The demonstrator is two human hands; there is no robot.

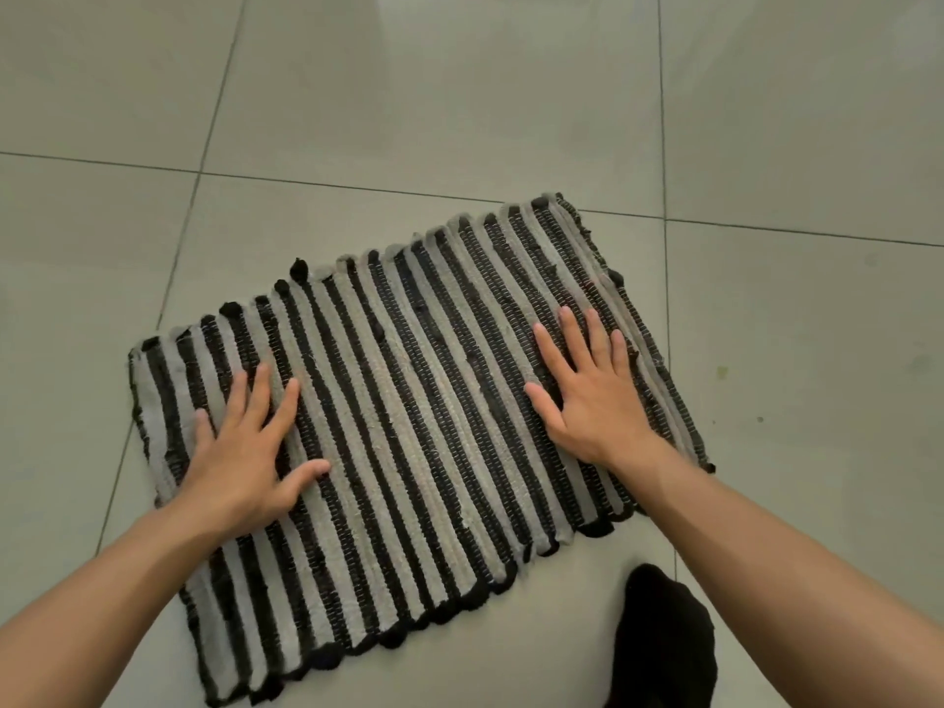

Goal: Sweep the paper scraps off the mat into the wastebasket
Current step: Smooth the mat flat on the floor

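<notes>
A striped mat [408, 401] lies flat on the tiled floor [357, 94], in the middle of the frame. It is woven in black and grey bands. Its long axis runs diagonally, from the lower left of the frame up to the upper right. The stripes run across this axis, from the upper left down to the lower right. The far right corner of the mat points to the upper right of the frame, and the near left corner reaches almost the bottom edge.

Both hands rest on top of the mat, palms down. The left hand [245, 452] lies on the left part of the mat, near its left short edge. Its fingers [258, 396] are apart and point up and slightly right. The right hand [592, 401] lies on the right part, near the right short edge. Its fingers [572, 339] are also spread and flat, pointing to the top of the frame. Neither hand grips anything. The middle of the mat between the hands is bare.

A foot in a black sock [664, 646] stands on the floor at the lower right, just beside the near long edge of the mat.
</notes>
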